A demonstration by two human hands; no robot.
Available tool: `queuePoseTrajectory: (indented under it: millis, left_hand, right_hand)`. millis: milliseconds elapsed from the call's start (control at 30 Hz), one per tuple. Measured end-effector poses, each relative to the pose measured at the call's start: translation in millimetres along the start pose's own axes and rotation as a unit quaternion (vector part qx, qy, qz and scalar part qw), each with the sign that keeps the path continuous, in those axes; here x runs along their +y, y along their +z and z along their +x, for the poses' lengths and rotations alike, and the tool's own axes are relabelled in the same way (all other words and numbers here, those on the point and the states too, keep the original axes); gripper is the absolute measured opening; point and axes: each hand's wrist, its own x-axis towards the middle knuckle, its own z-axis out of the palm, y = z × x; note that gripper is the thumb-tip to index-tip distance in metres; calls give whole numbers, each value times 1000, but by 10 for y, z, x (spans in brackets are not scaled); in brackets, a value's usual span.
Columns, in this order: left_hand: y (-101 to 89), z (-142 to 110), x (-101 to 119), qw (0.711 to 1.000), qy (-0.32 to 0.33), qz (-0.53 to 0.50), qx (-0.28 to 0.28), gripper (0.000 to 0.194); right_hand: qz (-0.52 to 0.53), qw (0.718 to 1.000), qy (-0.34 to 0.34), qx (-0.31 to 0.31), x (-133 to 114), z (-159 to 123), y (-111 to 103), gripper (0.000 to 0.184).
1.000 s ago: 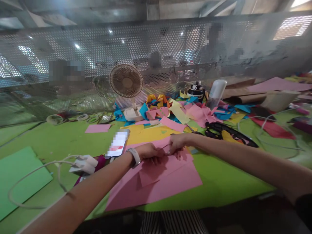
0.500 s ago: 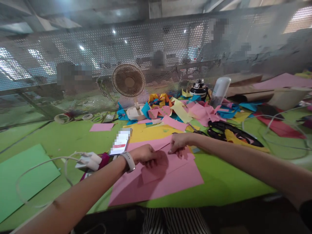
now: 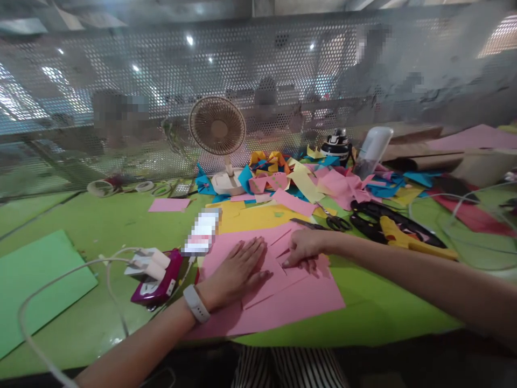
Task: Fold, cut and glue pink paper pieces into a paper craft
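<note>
The person's left hand [image 3: 238, 272] lies palm down, its fingers extended and gripping nothing, on the pink paper [image 3: 299, 307], its forearm reaching in from the lower left. The right hand [image 3: 302, 248] is curled, fingertips down on the same paper; whether it pinches anything cannot be told. The paper lies on the green table [image 3: 375, 302], right of the phone [image 3: 203, 231].

Green tabletop [image 3: 121, 223], pink paper [image 3: 302, 312], green sheet [image 3: 36, 291], fan [image 3: 218, 129]
</note>
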Motion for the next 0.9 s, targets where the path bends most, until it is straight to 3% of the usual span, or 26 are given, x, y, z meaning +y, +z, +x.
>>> queuePoseTrajectory:
  millis: [200,333,433,500,567,667,733,900]
  left_hand:
    - [-82,10,20,1000,14,5,-10,64]
    - [-143,28,-4,999,44,-17,-15,63]
    - [-176,46,-19,998,49,-34,-23,66]
    - [-185,53,-22,998,51,-40,-22,66]
    - [-185,55,-23,998,52,-45,-16,67]
    - [-177,48,-27,997,47,-53,-9,70]
    - [-169,43,-33,998,41,-53,-10,71]
    - [-138,49,-56,998,45,-44,-19,69]
  right_hand:
    - [14,998,-11,53,53,-48,170,44]
    - [-32,991,-7,128,63,-112,329,31]
    - [-124,946,-100,283,29,-141,440,9]
    - [-181,896,-187,360,10,-148,490,15]
    - [-219,860,-257,384,1,-146,512,17]
    - [-240,833,-318,384,-16,-123,492,12]
    - [-231,836,-316,384,-35,-89,458,17]
    - [-183,880,-258,355,-55,49,369,24]
